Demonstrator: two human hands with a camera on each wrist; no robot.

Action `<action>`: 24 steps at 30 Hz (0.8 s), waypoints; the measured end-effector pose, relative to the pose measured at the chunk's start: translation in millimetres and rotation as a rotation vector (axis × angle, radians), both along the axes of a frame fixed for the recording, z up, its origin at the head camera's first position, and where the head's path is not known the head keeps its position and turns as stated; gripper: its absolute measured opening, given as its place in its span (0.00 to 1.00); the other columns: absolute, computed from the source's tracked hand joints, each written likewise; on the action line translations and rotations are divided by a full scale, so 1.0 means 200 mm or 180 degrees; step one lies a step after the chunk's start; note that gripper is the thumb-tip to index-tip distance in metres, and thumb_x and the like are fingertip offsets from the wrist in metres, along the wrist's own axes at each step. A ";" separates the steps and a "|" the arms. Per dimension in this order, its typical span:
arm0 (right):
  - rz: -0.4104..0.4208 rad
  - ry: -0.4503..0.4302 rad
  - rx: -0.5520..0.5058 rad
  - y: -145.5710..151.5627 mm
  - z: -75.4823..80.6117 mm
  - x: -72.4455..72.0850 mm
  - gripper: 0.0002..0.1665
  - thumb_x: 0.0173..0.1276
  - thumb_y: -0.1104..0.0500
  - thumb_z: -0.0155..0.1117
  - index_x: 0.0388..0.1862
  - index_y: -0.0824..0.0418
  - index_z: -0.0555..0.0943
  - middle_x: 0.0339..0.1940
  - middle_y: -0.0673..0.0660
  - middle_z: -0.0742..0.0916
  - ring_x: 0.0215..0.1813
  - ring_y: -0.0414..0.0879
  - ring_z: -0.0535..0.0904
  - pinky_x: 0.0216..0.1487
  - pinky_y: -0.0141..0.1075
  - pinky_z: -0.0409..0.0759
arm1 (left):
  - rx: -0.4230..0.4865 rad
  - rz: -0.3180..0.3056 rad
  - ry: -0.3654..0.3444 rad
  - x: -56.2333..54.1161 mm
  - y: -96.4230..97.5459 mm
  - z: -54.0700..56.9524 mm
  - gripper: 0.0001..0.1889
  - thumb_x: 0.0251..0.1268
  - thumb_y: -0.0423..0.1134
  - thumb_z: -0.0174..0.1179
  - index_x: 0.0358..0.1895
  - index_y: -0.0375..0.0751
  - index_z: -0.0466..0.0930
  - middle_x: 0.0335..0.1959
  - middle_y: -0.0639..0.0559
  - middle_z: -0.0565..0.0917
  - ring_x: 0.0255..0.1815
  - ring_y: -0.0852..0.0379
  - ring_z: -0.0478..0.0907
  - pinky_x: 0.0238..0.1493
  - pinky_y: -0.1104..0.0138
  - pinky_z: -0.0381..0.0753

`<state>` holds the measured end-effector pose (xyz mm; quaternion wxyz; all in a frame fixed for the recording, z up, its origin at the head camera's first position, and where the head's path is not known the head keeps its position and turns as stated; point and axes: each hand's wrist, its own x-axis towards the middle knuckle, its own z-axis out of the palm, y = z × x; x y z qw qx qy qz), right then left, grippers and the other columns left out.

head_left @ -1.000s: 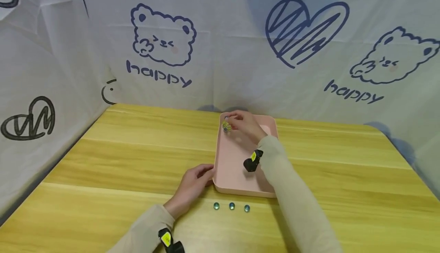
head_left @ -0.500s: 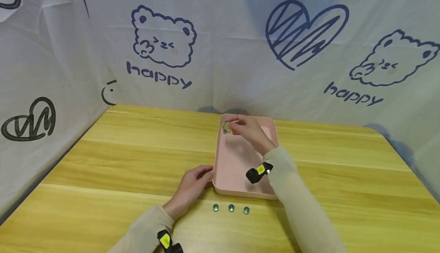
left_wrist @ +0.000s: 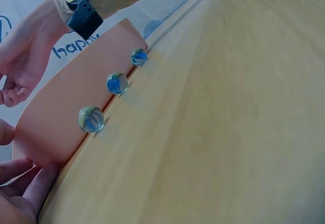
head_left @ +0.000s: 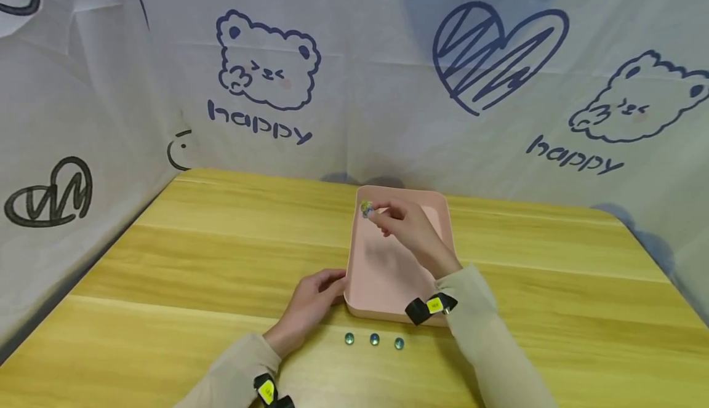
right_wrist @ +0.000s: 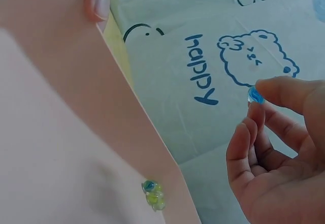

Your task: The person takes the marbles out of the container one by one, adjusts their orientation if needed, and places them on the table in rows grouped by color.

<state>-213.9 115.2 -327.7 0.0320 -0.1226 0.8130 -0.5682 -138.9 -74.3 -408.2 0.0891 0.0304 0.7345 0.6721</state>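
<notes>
In the head view my right hand [head_left: 410, 226] is over the pink tray [head_left: 382, 272], with thumb and forefinger pinching a marble. The right wrist view shows this marble [right_wrist: 255, 95] as clear with a blue swirl, held above the tray's rim. Several yellow-green and blue marbles [right_wrist: 154, 195] lie together against the tray's inner wall. My left hand [head_left: 310, 303] rests on the table, its fingertips touching the outside of the tray's left side near the front corner. In the left wrist view those fingers [left_wrist: 43, 186] meet the tray's lower edge.
Three clear marbles with blue-green swirls stand in a row before the tray: a left one [head_left: 349, 338], a middle one [head_left: 375, 339] and a right one [head_left: 399, 344]. The wood-grain table [head_left: 221, 242] ends at a printed white cloth [head_left: 376, 125] behind the tray.
My right hand has drawn back toward me and slightly right, away from the marbles in the tray's far left corner, with a marble between its fingertips. The left hand stays at the tray.
</notes>
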 end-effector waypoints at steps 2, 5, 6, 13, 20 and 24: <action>-0.0018 -0.0002 0.0069 0.01 -0.01 0.02 0.15 0.70 0.57 0.62 0.51 0.65 0.80 0.31 0.62 0.80 0.32 0.49 0.75 0.43 0.47 0.78 | 0.0015 -0.0009 -0.0007 0.00 0.00 0.00 0.19 0.74 0.38 0.53 0.58 0.27 0.75 0.55 0.38 0.78 0.53 0.48 0.77 0.53 0.62 0.81; -0.0017 -0.0010 0.0152 0.03 -0.01 0.04 0.16 0.70 0.56 0.62 0.52 0.63 0.80 0.30 0.58 0.81 0.33 0.49 0.76 0.45 0.49 0.78 | 0.0052 0.0003 0.0013 0.01 0.00 0.00 0.19 0.73 0.38 0.53 0.58 0.25 0.75 0.55 0.37 0.78 0.53 0.47 0.78 0.53 0.62 0.81; -0.0002 -0.0001 0.0167 0.04 -0.01 0.04 0.16 0.70 0.56 0.62 0.52 0.63 0.80 0.30 0.57 0.81 0.34 0.49 0.76 0.46 0.49 0.78 | 0.0053 0.0004 0.0026 0.01 0.00 0.00 0.19 0.73 0.37 0.53 0.57 0.25 0.75 0.54 0.37 0.78 0.53 0.47 0.78 0.53 0.62 0.81; -0.0020 0.0039 0.0171 0.14 -0.01 0.06 0.15 0.71 0.55 0.62 0.51 0.63 0.80 0.33 0.58 0.81 0.37 0.51 0.76 0.49 0.49 0.78 | 0.0049 0.0023 0.0075 0.00 0.00 0.01 0.17 0.73 0.35 0.53 0.56 0.24 0.75 0.53 0.36 0.79 0.52 0.46 0.78 0.52 0.63 0.81; -0.0056 -0.0035 0.0226 0.24 -0.01 0.10 0.15 0.71 0.55 0.62 0.51 0.63 0.80 0.34 0.57 0.81 0.41 0.59 0.76 0.50 0.50 0.76 | 0.0041 0.0015 0.0072 0.00 -0.01 0.00 0.17 0.73 0.34 0.53 0.56 0.24 0.75 0.53 0.36 0.79 0.52 0.46 0.78 0.52 0.63 0.81; 0.0002 0.0004 0.0310 0.28 -0.03 0.12 0.16 0.71 0.55 0.62 0.51 0.63 0.80 0.34 0.60 0.80 0.38 0.55 0.75 0.46 0.46 0.76 | 0.0051 -0.0017 0.0073 0.00 0.00 -0.01 0.18 0.73 0.35 0.53 0.56 0.23 0.75 0.53 0.36 0.79 0.52 0.46 0.78 0.52 0.63 0.81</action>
